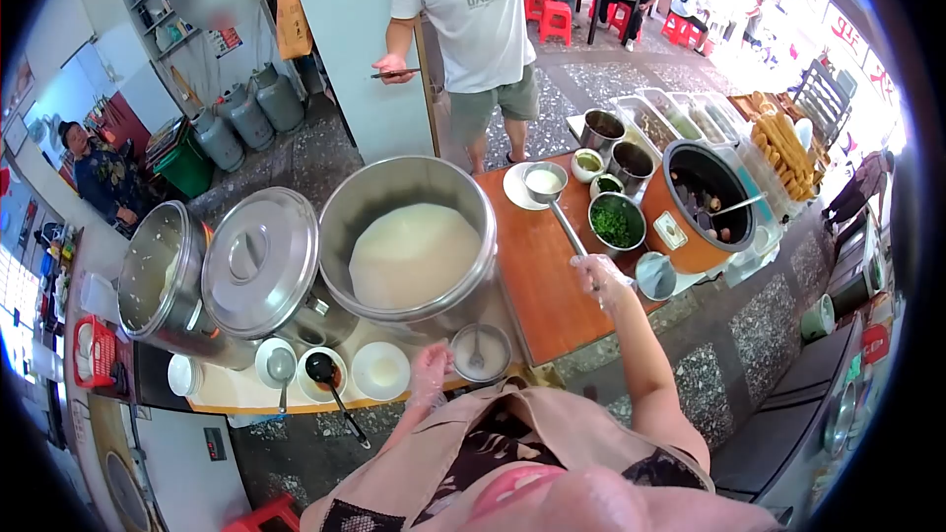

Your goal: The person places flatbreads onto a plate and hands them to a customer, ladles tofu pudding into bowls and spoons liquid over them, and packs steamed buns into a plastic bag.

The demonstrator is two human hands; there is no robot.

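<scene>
My right hand [603,281], in a clear plastic glove, is closed around the long handle of a ladle [567,222]. White liquid fills the ladle's cup, which is over a white bowl [516,187] on the brown board. Near that cup stand a metal pot of chopped green herbs [617,222] and small sauce cups [588,165]. My left hand [431,370], also gloved, has its fingers curled beside a metal bowl [480,353] with a spoon in pale liquid. Whether it holds anything is hidden. A white plate [381,371] lies to its left.
A large pot of white liquid [414,251] stands mid-counter, with a lidded pot [260,266] and another pot [158,276] leftward. At right are an orange cooker [690,227] and fried dough sticks [785,153]. Across the counter stands a person [473,30] holding a phone [395,73].
</scene>
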